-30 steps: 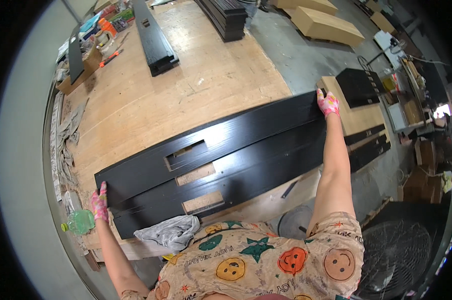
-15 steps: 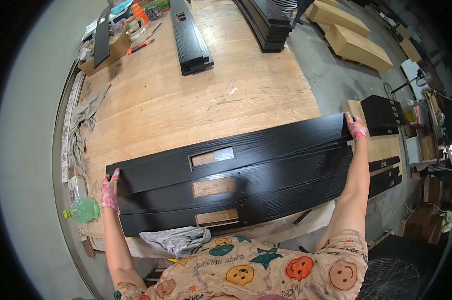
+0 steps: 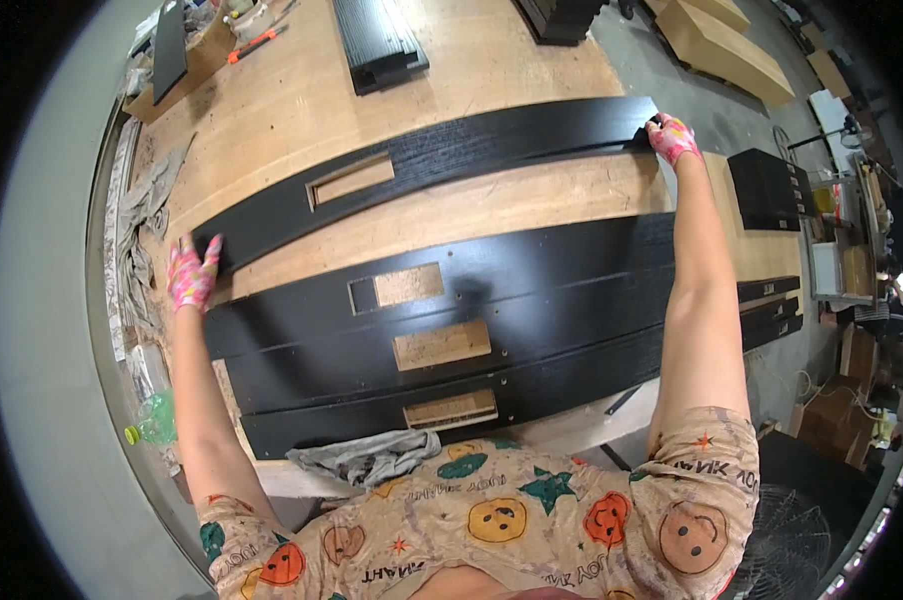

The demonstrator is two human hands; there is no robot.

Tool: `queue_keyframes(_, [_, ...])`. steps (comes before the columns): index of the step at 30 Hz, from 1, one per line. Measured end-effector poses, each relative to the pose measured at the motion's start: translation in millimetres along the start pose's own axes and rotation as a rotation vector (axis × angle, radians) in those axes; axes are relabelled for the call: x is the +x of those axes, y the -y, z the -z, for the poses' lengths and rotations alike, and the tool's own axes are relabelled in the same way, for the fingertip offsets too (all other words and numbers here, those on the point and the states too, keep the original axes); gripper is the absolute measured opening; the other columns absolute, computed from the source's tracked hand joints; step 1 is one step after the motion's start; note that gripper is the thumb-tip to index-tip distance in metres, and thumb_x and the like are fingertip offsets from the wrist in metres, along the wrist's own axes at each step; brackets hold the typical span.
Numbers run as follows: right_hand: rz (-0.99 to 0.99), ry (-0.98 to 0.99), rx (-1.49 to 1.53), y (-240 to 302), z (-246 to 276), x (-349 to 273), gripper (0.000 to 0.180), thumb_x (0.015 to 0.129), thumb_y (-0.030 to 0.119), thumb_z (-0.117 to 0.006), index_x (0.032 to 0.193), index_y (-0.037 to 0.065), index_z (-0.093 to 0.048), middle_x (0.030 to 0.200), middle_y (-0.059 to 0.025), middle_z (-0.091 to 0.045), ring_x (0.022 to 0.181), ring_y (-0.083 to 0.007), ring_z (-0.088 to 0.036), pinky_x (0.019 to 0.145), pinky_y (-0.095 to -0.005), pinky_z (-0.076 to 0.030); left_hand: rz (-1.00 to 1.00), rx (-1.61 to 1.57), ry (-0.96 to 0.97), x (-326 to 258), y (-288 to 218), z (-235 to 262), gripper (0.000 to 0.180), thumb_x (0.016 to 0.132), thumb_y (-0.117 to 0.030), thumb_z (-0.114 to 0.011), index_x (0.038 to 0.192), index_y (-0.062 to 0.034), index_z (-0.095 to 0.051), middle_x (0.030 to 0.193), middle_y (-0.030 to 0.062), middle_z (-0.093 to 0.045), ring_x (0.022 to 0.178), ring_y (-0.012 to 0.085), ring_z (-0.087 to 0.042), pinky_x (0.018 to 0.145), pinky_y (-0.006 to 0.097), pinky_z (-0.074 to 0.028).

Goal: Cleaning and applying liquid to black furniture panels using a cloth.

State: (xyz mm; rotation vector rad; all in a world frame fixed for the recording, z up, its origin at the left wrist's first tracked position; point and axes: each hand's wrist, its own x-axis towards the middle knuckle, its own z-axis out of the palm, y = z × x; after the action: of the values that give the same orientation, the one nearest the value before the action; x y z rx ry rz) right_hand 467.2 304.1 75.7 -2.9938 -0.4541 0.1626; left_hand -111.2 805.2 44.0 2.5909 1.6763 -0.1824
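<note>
A long black wood-grain board (image 3: pixel 471 135) with a rectangular cutout spans the far side of the worktable, its right end set a little farther away. At its left end, my left hand (image 3: pixel 193 274), in a pink patterned glove, grips the corner between thumb and fingers. The opposite end is in my right hand (image 3: pixel 674 138), gloved alike, with its fingers closed round the corner. Nearer my body lie several more black boards (image 3: pixel 561 265) side by side, each with a cutout. A bare strip of wooden tabletop (image 3: pixel 451 222) shows between them and the held board.
A grey cloth (image 3: pixel 366 457) lies at the near edge, and a green bottle (image 3: pixel 154 420) at the left. Stacked black boards (image 3: pixel 381 45) stand farther back. An orange-handled tool (image 3: pixel 256 46) lies beside a cardboard box (image 3: pixel 196 65). Right of the table are long cartons (image 3: pixel 726 50).
Both hands have carried the top black board away from my body, toward the far side of the table. Another black board with a cutout is now uncovered beneath where it was.
</note>
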Motion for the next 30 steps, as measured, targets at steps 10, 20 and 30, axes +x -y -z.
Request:
queue_keyframes(10, [0.945, 0.000, 0.566, 72, -15, -335, 0.024, 0.081, 0.013, -0.068, 0.104, 0.007, -0.065, 0.105, -0.0131, -0.065, 0.098, -0.0316, -0.061, 0.086, -0.0390, -0.050, -0.641, -0.399, -0.338, -158, -67, 10, 0.051, 0.079, -0.033, -0.072, 0.120, -0.0049, -0.059, 0.122, 0.0183, -0.058, 0.115, 0.0357, -0.054, 0.096, 0.044, -0.043])
queue_keyframes(20, [0.870, 0.112, 0.606, 44, -33, -462, 0.024, 0.085, 0.021, -0.064, 0.106, 0.008, -0.063, 0.098, -0.0115, -0.065, 0.089, -0.0312, -0.060, 0.080, -0.0402, -0.050, -0.711, -0.248, 0.086, -422, -33, 2, 0.069, 0.065, -0.013, -0.077, 0.129, -0.0162, -0.055, 0.124, 0.0176, -0.054, 0.102, 0.0355, -0.057, 0.088, 0.044, -0.047])
queue_keyframes(30, [0.809, 0.388, 0.899, 68, -54, -502, 0.072, 0.072, 0.012, -0.076, 0.134, 0.000, -0.042, 0.126, -0.0223, -0.052, 0.115, -0.0359, -0.053, 0.098, -0.0375, -0.044, -0.775, -0.842, 0.505, -414, -117, 13, 0.046, 0.080, -0.025, -0.072, 0.118, -0.0013, -0.059, 0.110, 0.0173, -0.064, 0.103, 0.0299, -0.062, 0.091, 0.034, -0.048])
